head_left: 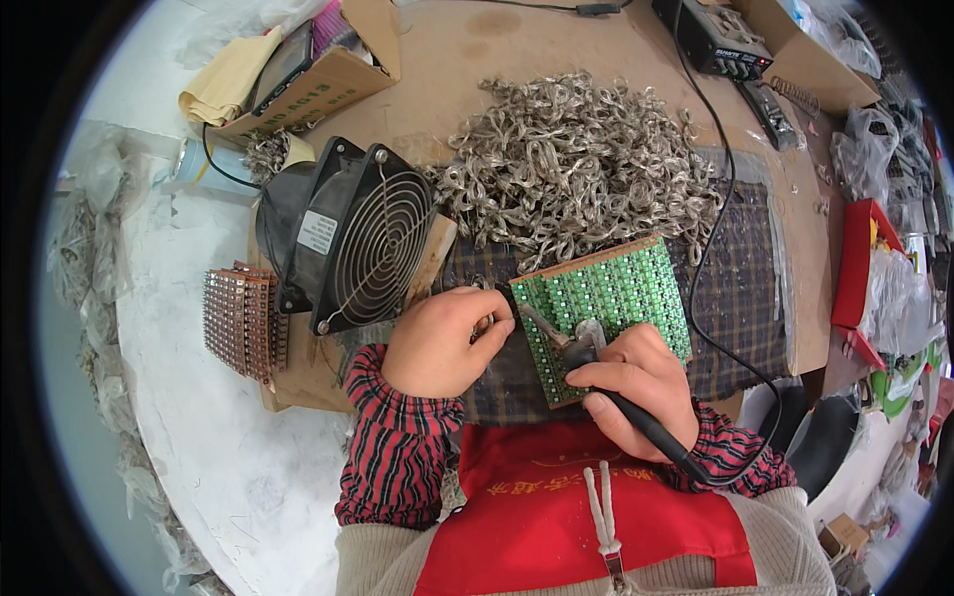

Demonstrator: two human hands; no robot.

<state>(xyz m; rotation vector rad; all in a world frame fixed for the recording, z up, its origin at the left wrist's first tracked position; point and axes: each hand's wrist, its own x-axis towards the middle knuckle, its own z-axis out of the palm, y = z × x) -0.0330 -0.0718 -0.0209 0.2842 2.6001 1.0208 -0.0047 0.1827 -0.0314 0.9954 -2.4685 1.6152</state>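
Observation:
My right hand (641, 387) grips a soldering iron (646, 422) by its black handle. The iron's metal tip points up and left over the left edge of a green circuit board panel (636, 288), which is covered with rows of small parts. A pale silvery lump (590, 333) shows by the iron at my right fingertips; its kind is unclear. Just left of the panel, my left hand (447, 343) is closed, thumb and forefinger pinched round a small looped wire bundle (482, 324), mostly hidden by the fingers. Behind the panel lies a heap of looped, silvery wire bundles (586, 159).
A black fan (378, 243) with a wire guard stands left of my hands, beside a stack of brown-edged boards (243, 323). A cardboard box (328, 89) sits far left. The iron's cord (730, 169) loops along the right from a black control unit (715, 40). Plaid cloth (745, 288) covers the work area.

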